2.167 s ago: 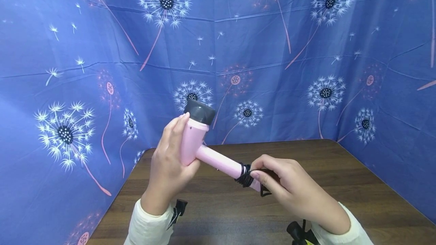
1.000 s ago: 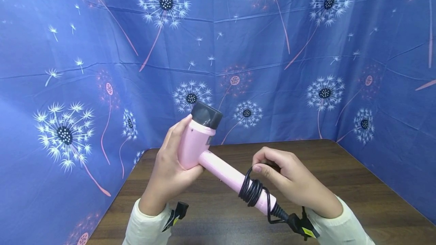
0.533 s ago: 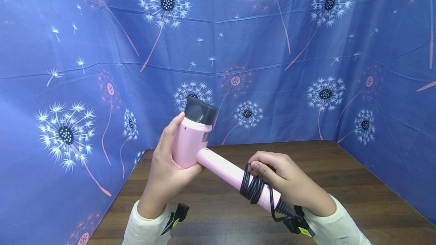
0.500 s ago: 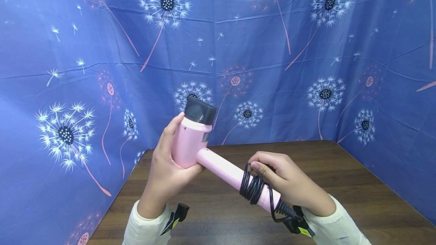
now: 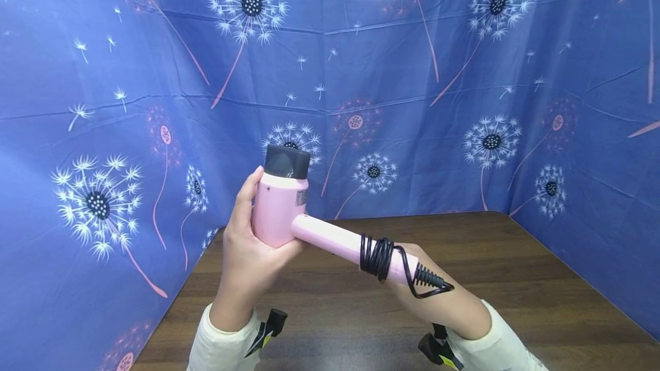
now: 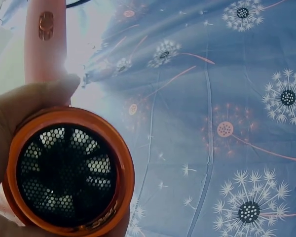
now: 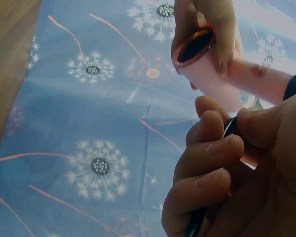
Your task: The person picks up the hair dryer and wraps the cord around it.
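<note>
A pink hair dryer with a black nozzle is held above the table, its handle slanting down to the right. My left hand grips the barrel from the left, fingers behind and thumb near the handle joint. The round rear grille shows in the left wrist view. Black cord is coiled several times around the lower handle, with a loop at the strain relief. My right hand is behind and below the handle end; in the right wrist view its thumb and curled fingers pinch the cord.
Below the hands is a dark wood-grain table. A blue curtain with dandelion prints hangs around its back and sides. Black wrist-camera mounts sit at both cream sleeves.
My right hand has moved from beside the handle's near end to behind and below it, carrying the cord round. The dryer has turned more upright and shifted left, its handle end rising.
</note>
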Motion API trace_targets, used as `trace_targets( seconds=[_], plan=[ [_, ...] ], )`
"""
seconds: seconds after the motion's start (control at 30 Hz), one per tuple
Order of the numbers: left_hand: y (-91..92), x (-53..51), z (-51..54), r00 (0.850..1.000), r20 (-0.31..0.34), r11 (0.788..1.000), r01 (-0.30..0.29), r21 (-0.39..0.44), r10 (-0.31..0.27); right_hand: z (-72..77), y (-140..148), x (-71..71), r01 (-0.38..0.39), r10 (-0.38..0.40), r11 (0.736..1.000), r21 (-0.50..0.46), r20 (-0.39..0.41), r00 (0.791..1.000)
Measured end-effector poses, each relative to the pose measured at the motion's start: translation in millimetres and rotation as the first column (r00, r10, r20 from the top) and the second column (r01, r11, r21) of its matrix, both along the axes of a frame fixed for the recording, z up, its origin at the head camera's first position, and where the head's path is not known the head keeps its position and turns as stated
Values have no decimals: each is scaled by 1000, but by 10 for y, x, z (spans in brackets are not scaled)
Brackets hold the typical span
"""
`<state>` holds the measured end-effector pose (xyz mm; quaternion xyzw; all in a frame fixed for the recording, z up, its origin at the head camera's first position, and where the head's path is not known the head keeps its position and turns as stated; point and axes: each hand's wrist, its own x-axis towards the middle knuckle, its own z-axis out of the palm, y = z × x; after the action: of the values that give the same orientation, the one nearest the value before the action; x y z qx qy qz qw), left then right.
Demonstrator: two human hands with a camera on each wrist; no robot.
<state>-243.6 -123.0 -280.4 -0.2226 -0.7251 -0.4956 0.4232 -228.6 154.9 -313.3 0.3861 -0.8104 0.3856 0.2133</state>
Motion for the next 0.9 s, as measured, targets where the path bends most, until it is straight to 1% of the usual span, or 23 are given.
trace_targets(
  seconds=[0.03, 0.07, 0.13, 0.17, 0.2, 0.23, 0.27, 0.33, 0.37, 0.4, 0.47, 0.5, 0.6, 0.67, 0.73, 0.87, 0.9],
  plan=[
    [1, -2, 1, 1000, -5, 1000, -18, 4, 18, 0, -30, 31, 24, -24, 1000, 4, 23, 999],
    [1, -5, 3, 999, -12, 999, -35, 8, 35, -1, -53, 56, 26, -26, 1000, -4, 44, 999],
    [3, -6, 6, 998, -24, 998, -61, 12, 61, -6, -96, 81, 4, -4, 1000, -5, 7, 1000],
    [4, -6, 7, 997, -28, 997, -73, 14, 73, -11, -112, 89, 10, -9, 1000, 17, -63, 998],
    [5, -5, 6, 996, -33, 997, -80, 18, 81, -19, -121, 94, 18, -11, 999, 40, -149, 989],
    [6, -4, 4, 995, -37, 996, -90, 19, 91, -29, -126, 101, 36, -22, 998, 56, -233, 972],
    [6, -5, 2, 994, -41, 995, -96, 21, 97, -36, -128, 108, 54, -31, 996, 68, -295, 955],
    [5, -7, -1, 993, -46, 993, -112, 25, 113, -50, -127, 123, 106, -60, 989, 101, -377, 924],
    [4, -9, -4, 991, -49, 993, -119, 26, 120, -55, -124, 132, 129, -72, 985, 118, -397, 915],
    [3, -11, -6, 990, -54, 992, -127, 27, 128, -54, -128, 139, 139, -78, 982, 130, -391, 917],
    [2, -18, -11, 987, -64, 989, -144, 26, 145, -47, -131, 163, 167, -104, 973, 158, -346, 933],
    [2, -22, -13, 986, -71, 988, -152, 26, 153, -41, -135, 178, 181, -116, 969, 171, -330, 937],
    [0, -36, -20, 980, -93, 984, -177, 21, 178, -25, -140, 210, 196, -128, 963, 186, -326, 937],
    [-2, -50, -25, 976, -102, 981, -191, 16, 192, -14, -138, 228, 188, -117, 963, 191, -329, 937],
    [-7, -68, -30, 972, -114, 979, -204, 13, 204, 3, -126, 243, 165, -98, 967, 196, -312, 945],
    [-12, -113, -46, 965, -134, 974, -227, 7, 226, 35, -89, 269, 148, -82, 962, 227, -277, 957],
    [-13, -122, -49, 963, -139, 972, -234, 5, 232, 42, -84, 271, 147, -80, 961, 233, -276, 958]
  ],
)
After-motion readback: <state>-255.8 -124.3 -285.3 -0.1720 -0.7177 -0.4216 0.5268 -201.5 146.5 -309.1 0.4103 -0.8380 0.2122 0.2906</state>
